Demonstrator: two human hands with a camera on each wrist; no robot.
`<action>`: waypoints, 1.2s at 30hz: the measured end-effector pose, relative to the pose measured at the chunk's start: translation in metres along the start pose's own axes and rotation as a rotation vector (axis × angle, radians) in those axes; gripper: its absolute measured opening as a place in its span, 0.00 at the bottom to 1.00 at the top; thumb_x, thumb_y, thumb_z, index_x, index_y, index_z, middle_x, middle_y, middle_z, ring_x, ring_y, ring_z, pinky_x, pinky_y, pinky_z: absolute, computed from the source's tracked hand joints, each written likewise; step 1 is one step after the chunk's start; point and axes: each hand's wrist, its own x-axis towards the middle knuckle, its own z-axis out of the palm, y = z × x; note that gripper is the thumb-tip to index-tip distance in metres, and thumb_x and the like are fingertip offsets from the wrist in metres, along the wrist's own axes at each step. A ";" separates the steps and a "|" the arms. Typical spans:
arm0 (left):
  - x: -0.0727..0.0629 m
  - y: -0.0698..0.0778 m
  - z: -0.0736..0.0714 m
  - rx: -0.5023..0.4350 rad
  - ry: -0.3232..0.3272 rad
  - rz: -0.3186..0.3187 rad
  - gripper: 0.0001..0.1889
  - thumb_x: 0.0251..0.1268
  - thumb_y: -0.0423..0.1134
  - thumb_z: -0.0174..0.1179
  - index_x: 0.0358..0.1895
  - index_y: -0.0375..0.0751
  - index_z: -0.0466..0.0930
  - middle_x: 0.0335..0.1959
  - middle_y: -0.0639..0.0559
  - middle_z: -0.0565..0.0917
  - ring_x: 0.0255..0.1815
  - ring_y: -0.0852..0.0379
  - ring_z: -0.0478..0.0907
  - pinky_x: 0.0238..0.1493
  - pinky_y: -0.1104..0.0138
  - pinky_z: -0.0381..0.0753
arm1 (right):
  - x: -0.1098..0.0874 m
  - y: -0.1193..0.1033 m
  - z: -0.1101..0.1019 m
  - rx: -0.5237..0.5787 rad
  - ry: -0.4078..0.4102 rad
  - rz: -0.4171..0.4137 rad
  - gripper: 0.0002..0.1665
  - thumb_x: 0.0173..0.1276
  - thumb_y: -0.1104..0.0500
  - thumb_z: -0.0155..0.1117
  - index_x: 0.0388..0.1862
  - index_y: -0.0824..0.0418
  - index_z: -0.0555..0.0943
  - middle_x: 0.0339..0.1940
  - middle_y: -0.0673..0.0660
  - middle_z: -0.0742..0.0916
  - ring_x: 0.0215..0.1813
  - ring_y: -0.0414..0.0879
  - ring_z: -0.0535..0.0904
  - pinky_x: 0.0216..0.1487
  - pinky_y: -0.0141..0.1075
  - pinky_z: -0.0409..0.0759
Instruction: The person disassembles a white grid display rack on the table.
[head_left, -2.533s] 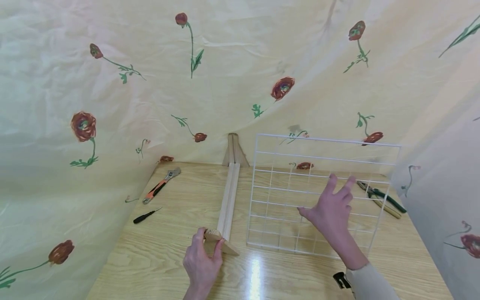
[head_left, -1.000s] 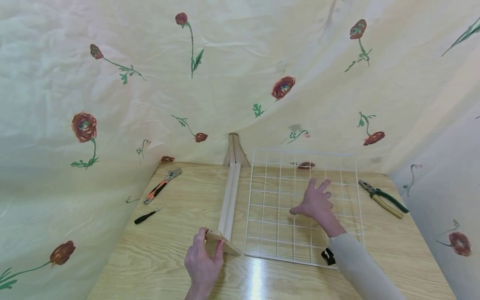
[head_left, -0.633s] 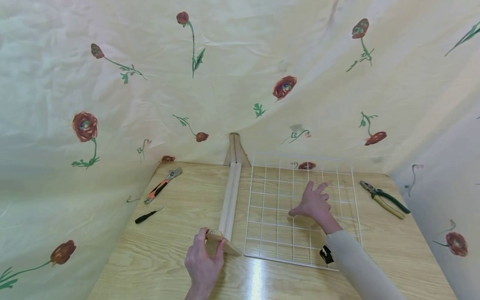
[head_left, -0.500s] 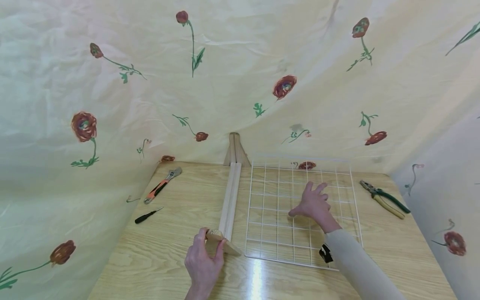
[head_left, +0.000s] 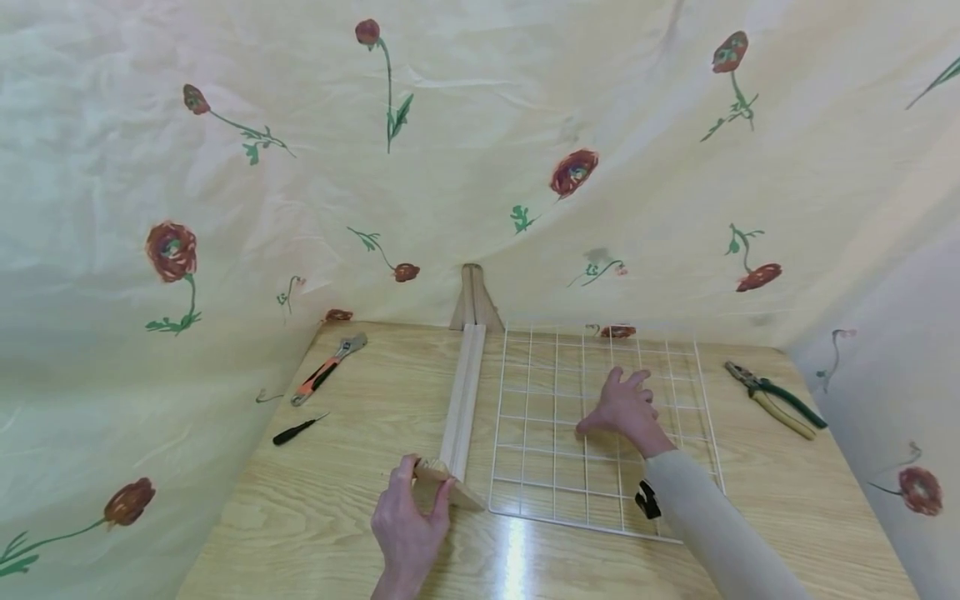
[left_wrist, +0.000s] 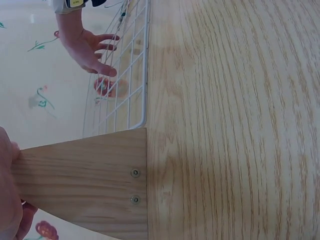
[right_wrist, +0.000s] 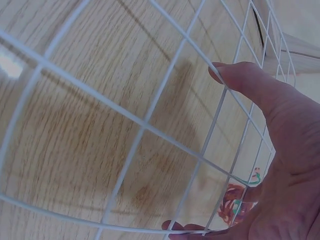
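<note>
In the head view, my left hand [head_left: 410, 527] pinches the near wooden end piece [head_left: 461, 490] of a stand between thumb and fingers. A pale grooved wooden bar [head_left: 463, 392] runs from it to a matching far end piece [head_left: 476, 298]. The left wrist view shows the near end piece [left_wrist: 85, 182] upright with two screw heads. To the right of the bar, my right hand [head_left: 621, 408] spreads across a white wire grid [head_left: 555, 479]. Its thumb and fingertips hook at the wires in the right wrist view. The grid's near edge is low by the end piece.
An adjustable wrench [head_left: 328, 370] and a small black screwdriver [head_left: 298, 429] lie left of the bar. Pliers [head_left: 776, 400] with green and yellow handles lie at the right. A flowered cloth [head_left: 465, 108] hangs behind the wooden tabletop [head_left: 322, 542].
The right hand has shifted left and tilted the wire grid's far side down, with the grid now left of the pliers. The left hand keeps its place on the end piece.
</note>
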 end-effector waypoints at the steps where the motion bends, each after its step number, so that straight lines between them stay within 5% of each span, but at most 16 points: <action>1: 0.000 0.000 0.000 0.001 0.002 0.003 0.29 0.70 0.61 0.57 0.50 0.33 0.76 0.29 0.47 0.82 0.14 0.53 0.72 0.11 0.68 0.67 | 0.001 0.001 0.001 -0.003 -0.006 0.000 0.83 0.40 0.40 0.86 0.75 0.78 0.40 0.67 0.91 0.37 0.60 0.90 0.55 0.50 0.78 0.69; 36: 0.002 0.000 0.002 0.005 0.016 0.025 0.29 0.70 0.61 0.57 0.50 0.33 0.76 0.29 0.48 0.81 0.14 0.53 0.72 0.11 0.68 0.66 | 0.023 0.011 0.008 -0.105 -0.114 -0.083 0.82 0.44 0.37 0.81 0.71 0.86 0.41 0.63 0.96 0.43 0.63 0.91 0.49 0.56 0.76 0.65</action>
